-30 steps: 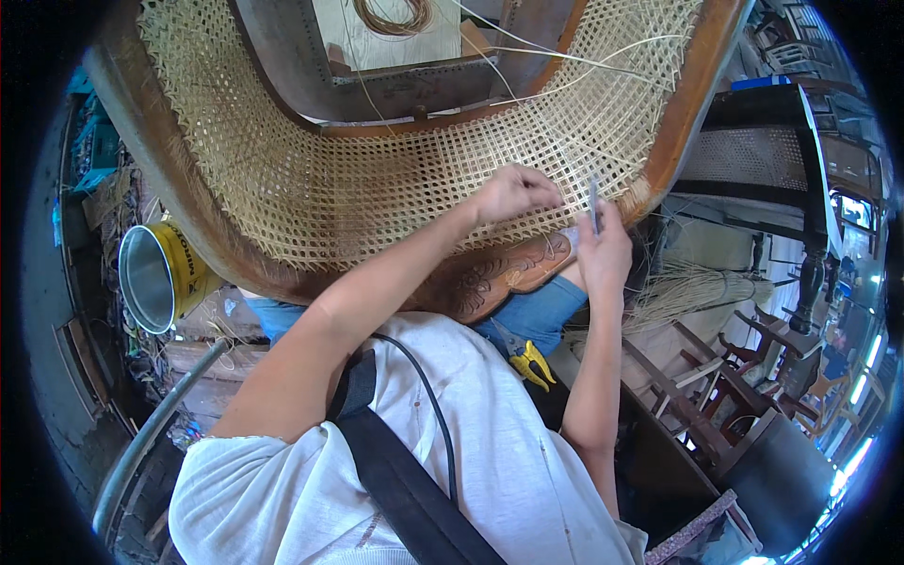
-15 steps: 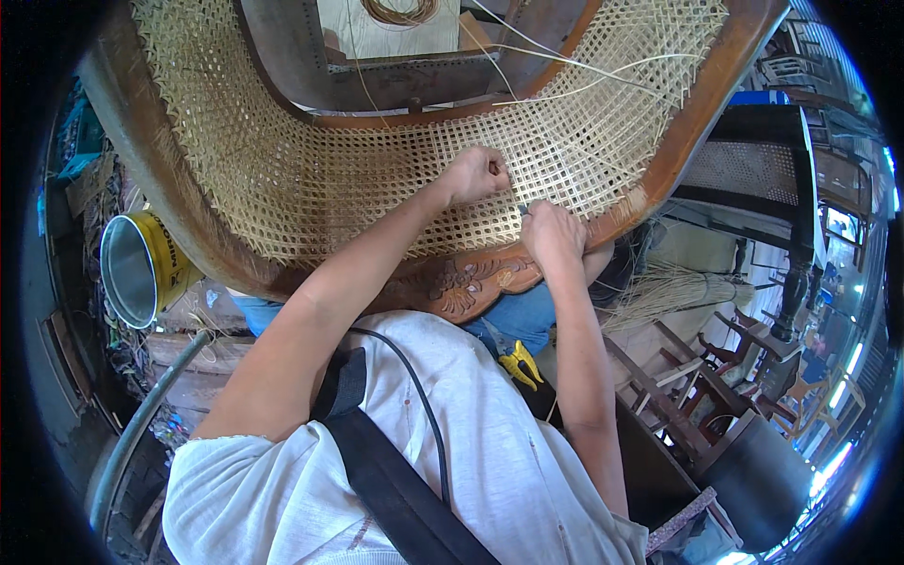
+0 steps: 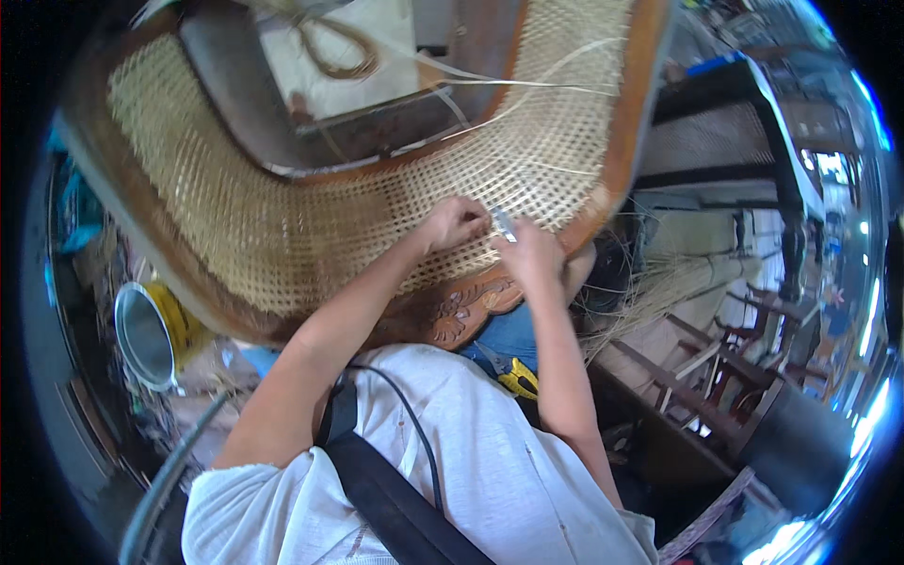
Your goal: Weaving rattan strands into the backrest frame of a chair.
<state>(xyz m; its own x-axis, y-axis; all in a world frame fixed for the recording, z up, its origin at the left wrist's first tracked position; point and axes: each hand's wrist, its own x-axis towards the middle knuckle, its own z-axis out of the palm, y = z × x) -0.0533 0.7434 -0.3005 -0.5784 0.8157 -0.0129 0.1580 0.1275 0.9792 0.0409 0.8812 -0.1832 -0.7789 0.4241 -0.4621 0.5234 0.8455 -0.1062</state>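
Observation:
A curved wooden chair frame (image 3: 603, 209) lies across my lap, its band filled with woven cane mesh (image 3: 367, 221). My left hand (image 3: 457, 224) is closed on the mesh near its lower right bend, fingers pinched together; what it holds, if anything, is hidden. Just right of it, my right hand (image 3: 532, 252) grips a small flat metal tool (image 3: 505, 224) whose tip points up and left over the weave. The tool's exact kind is blurred. Loose pale cane strands (image 3: 527, 85) trail over the upper part of the mesh.
Yellow-handled cutters (image 3: 520, 379) rest at my lap. A yellow bucket (image 3: 151, 334) stands at left beside a metal pipe (image 3: 174, 480). A coil of cane (image 3: 339, 56) lies on a pale board beyond. Cane bundles (image 3: 697, 282) and wooden chair parts (image 3: 687, 386) crowd the right.
The view has swung, so the chair frame sits further left and tilted. More of the metal tool shows in my right hand. Both hands stay close together at the mesh.

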